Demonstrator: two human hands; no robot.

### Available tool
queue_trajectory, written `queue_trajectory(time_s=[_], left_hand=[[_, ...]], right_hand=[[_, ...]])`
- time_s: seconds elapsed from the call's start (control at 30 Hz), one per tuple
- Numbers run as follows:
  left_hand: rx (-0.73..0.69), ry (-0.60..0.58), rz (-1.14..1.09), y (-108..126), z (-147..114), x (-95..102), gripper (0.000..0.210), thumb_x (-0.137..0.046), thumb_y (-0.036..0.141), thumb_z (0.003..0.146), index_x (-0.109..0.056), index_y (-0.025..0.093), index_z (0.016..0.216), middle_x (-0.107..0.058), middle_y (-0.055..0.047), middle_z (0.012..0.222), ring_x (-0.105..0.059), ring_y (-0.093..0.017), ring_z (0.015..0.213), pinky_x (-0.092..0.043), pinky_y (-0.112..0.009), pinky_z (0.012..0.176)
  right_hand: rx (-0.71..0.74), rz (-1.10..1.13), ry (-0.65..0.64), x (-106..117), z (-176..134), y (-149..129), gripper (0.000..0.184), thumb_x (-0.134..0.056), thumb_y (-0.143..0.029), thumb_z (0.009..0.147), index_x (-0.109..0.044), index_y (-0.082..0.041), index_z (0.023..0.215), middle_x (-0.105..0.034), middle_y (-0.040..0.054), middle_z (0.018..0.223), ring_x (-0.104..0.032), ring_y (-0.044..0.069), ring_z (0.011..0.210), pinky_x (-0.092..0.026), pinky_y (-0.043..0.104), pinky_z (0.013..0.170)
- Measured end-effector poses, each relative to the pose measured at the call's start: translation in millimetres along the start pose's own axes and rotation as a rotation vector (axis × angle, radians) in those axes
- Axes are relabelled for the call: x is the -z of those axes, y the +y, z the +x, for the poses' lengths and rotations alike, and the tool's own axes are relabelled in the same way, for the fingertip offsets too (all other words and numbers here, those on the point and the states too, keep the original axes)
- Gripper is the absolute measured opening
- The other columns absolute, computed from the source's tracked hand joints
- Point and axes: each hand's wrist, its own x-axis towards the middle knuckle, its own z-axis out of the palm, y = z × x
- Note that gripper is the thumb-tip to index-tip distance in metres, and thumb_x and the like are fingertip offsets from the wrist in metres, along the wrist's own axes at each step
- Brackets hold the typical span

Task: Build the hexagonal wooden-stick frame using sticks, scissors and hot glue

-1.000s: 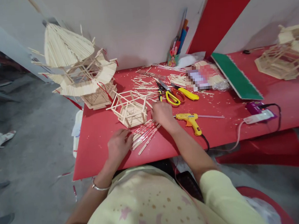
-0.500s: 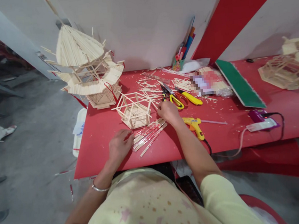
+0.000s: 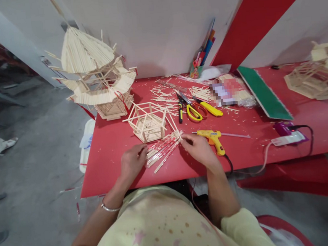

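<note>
Frame [image 3: 150, 128], six-sided, built of pale sticks: set on the red table [image 3: 106, 158] and taken as the landmark. Wrapped sticks [image 3: 162, 150], in clear film with red print: laid spread in front of the frame, slightly to its right. Left hand [image 3: 132, 162]: placed front-left of the frame, at the left edge of the wrapped sticks, fingers bent, thumb brought near them; whether a stick is gripped cannot be told. Right hand [image 3: 200, 148]: placed front-right of the frame, fingers bent, tips set at the right end of the wrapped sticks; whether anything is pinched cannot be told. Glue gun [image 3: 215, 135], yellow: laid right of the frame, near the right hand. Scissors [image 3: 189, 103], yellow-handled: laid behind and right of the frame. Loose sticks [image 3: 201, 93]: heaped and scattered beyond it, to the right. Pagoda [image 3: 98, 96], stick-built, red-corded: stood behind-left of the frame. Green board [image 3: 264, 93]: placed well right of the frame.
</note>
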Motion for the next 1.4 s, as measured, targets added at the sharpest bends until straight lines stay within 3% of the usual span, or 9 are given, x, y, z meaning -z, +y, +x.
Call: queue_trajectory(time_s=[0.23, 0.4, 0.63, 0.7, 0.8, 0.93, 1.07, 1.23, 1.4], left_hand=[[-0.007, -0.011, -0.079, 9, 0, -3.0, 0.024, -0.060, 0.035, 0.097, -0.080, 0.022, 0.097, -0.080, -0.003, 0.087, -0.068, -0.016, 0.070, -0.049, -0.027, 0.069], [-0.111, 0.160, -0.132, 23, 1, 11.9, 0.020, -0.062, 0.036, 0.095, -0.069, 0.020, 0.084, -0.068, -0.003, 0.074, -0.058, -0.014, 0.063, -0.048, -0.028, 0.063], [-0.175, 0.360, -0.132, 19, 9, 38.4, 0.021, -0.063, 0.038, 0.093, -0.063, 0.021, 0.080, -0.069, -0.010, 0.090, -0.061, -0.018, 0.072, -0.052, -0.033, 0.065], [-0.179, 0.330, -0.158, 15, 8, 37.8, 0.025, -0.062, 0.037, 0.095, -0.061, 0.021, 0.075, -0.067, -0.008, 0.082, -0.060, -0.017, 0.070, -0.051, -0.032, 0.064], [-0.216, 0.147, -0.271, 11, 2, 28.5, 0.032, -0.059, 0.033, 0.098, -0.059, 0.021, 0.069, -0.065, -0.006, 0.074, -0.060, -0.017, 0.069, -0.049, -0.031, 0.065], [-0.237, -0.188, -0.402, 16, -7, 9.3, 0.029, -0.058, 0.034, 0.101, -0.069, 0.020, 0.079, -0.071, -0.006, 0.082, -0.064, -0.017, 0.075, -0.050, -0.029, 0.071], [-0.165, -0.372, -0.431, 34, -8, -3.0, 0.024, -0.058, 0.038, 0.101, -0.075, 0.021, 0.099, -0.074, -0.004, 0.086, -0.063, -0.016, 0.073, -0.046, -0.027, 0.067], [-0.079, -0.346, -0.522, 50, -2, -4.4, 0.028, -0.060, 0.040, 0.099, -0.074, 0.018, 0.089, -0.072, -0.002, 0.079, -0.063, -0.016, 0.072, -0.046, -0.026, 0.066], [0.002, -0.194, -0.395, 25, 1, 4.0, 0.032, -0.058, 0.042, 0.100, -0.076, 0.018, 0.089, -0.074, -0.003, 0.079, -0.064, -0.016, 0.070, -0.048, -0.027, 0.066]], right_hand=[[-0.237, 0.361, -0.162, -14, -44, 16, 0.019, -0.063, -0.038, 0.086, -0.069, -0.020, 0.089, -0.065, -0.0021, 0.068, -0.060, 0.015, 0.062, -0.046, 0.026, 0.062], [-0.209, 0.242, -0.102, -35, -39, 7, 0.022, -0.060, -0.040, 0.089, -0.071, -0.021, 0.085, -0.064, -0.0012, 0.064, -0.060, 0.016, 0.061, -0.046, 0.026, 0.061], [-0.262, 0.233, -0.082, -48, -37, -9, 0.018, -0.063, -0.040, 0.086, -0.067, -0.022, 0.087, -0.064, -0.0024, 0.062, -0.062, 0.016, 0.059, -0.048, 0.026, 0.058], [-0.366, 0.361, -0.178, -51, -43, -11, 0.019, -0.065, -0.041, 0.086, -0.063, -0.022, 0.087, -0.066, -0.0027, 0.063, -0.063, 0.015, 0.056, -0.049, 0.025, 0.055], [-0.461, 0.510, -0.315, -59, -53, -13, 0.028, -0.070, -0.047, 0.084, -0.060, -0.022, 0.087, -0.068, -0.0025, 0.065, -0.063, 0.013, 0.053, -0.048, 0.023, 0.050], [-0.440, 0.583, -0.374, -71, -63, -19, 0.031, -0.073, -0.049, 0.085, -0.061, -0.021, 0.089, -0.070, -0.0021, 0.070, -0.066, 0.013, 0.058, -0.050, 0.022, 0.052], [-0.370, 0.625, -0.407, -81, -67, -29, 0.021, -0.069, -0.043, 0.089, -0.063, -0.023, 0.092, -0.069, -0.0033, 0.074, -0.068, 0.014, 0.064, -0.052, 0.024, 0.058], [-0.242, 0.618, -0.359, -85, -65, -39, 0.015, -0.069, -0.037, 0.090, -0.064, -0.023, 0.088, -0.070, -0.0023, 0.075, -0.066, 0.015, 0.067, -0.051, 0.025, 0.063], [-0.212, 0.586, -0.205, -67, -55, -29, 0.017, -0.067, -0.039, 0.090, -0.064, -0.024, 0.095, -0.076, 0.0009, 0.083, -0.074, 0.019, 0.079, -0.057, 0.031, 0.079]])
